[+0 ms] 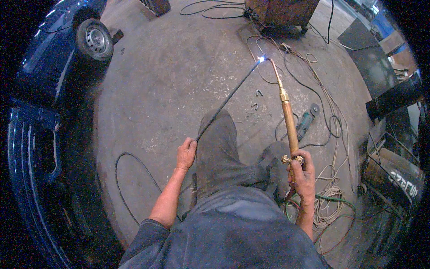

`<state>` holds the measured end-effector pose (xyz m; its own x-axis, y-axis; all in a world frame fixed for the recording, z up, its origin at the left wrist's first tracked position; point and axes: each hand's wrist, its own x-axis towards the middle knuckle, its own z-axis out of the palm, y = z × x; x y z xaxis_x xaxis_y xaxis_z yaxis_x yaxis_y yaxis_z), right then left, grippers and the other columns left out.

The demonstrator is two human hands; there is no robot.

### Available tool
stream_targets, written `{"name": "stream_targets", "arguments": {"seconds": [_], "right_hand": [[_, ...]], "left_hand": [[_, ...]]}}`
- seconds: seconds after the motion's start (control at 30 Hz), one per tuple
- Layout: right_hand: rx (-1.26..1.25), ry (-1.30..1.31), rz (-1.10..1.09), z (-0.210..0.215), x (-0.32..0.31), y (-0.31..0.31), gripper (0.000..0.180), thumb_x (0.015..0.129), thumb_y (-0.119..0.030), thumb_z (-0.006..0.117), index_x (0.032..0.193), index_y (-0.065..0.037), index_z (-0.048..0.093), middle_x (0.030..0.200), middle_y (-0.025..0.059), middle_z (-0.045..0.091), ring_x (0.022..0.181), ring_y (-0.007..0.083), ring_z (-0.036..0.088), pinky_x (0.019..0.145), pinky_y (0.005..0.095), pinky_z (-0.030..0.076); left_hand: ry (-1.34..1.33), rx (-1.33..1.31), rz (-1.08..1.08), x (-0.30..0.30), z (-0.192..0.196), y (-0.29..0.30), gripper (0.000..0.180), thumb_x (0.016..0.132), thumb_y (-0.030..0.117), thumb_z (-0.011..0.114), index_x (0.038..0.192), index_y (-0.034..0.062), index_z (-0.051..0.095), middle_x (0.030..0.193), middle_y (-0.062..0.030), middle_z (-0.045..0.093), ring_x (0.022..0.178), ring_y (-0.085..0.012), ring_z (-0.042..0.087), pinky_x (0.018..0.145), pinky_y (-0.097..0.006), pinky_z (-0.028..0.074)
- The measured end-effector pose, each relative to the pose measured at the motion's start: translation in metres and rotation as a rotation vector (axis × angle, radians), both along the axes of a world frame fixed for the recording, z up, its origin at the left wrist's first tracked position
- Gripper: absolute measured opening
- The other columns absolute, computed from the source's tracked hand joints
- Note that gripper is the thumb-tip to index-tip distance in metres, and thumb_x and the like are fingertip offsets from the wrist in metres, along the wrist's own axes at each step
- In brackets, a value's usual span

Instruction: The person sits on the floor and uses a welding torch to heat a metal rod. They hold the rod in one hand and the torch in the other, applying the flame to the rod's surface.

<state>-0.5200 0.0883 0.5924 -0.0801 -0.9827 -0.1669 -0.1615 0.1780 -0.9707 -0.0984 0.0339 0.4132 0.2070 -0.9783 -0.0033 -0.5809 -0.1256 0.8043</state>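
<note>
A long dark metal rod (230, 97) slants up and away to the right, its near end gripped in my left hand (186, 154). My right hand (303, 175) is wrapped round the valve end of a brass gas torch (289, 123), with the brass knobs beside my fingers. The torch's thin copper tip bends left toward the rod's far end. There a bright bluish-white flame (262, 58) glows where tip and rod meet; the glare hides whether they touch. Red and green hoses (293, 207) trail below my right hand.
An angle grinder (308, 121) lies right of the torch, near small bent metal hooks (256, 106). Coiled cables (329, 204) spread along the right floor. A gas cylinder (394, 175) lies far right, a rusty wheeled cabinet (280, 13) stands ahead, and a blue car (49, 54) is left.
</note>
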Motion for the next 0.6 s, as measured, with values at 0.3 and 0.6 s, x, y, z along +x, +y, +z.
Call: {"name": "stream_targets", "arguments": {"seconds": [0.3,0.6], "right_hand": [[-0.006,0.077,0.016,-0.002,-0.005,-0.001,0.025,0.099,-0.021,0.064,0.121,-0.012,0.054,0.078,0.0012,0.057,0.055,0.0073,0.052,0.047,0.0235,0.042],[-0.002,0.068,0.003,-0.002,-0.003,-0.002,0.023,0.099,-0.017,0.063,0.119,-0.012,0.054,0.078,0.001,0.057,0.053,0.0069,0.051,0.046,0.0233,0.042]], "left_hand": [[-0.018,-0.031,-0.011,0.0,-0.002,0.0,0.032,0.101,0.037,0.058,0.102,0.0053,0.061,0.085,-0.0229,0.063,0.083,-0.0452,0.066,0.072,-0.045,0.051],[-0.014,0.019,-0.001,-0.002,0.007,0.0,0.031,0.1,0.036,0.058,0.104,0.0054,0.062,0.086,-0.0225,0.064,0.086,-0.0458,0.066,0.074,-0.045,0.052]]}}
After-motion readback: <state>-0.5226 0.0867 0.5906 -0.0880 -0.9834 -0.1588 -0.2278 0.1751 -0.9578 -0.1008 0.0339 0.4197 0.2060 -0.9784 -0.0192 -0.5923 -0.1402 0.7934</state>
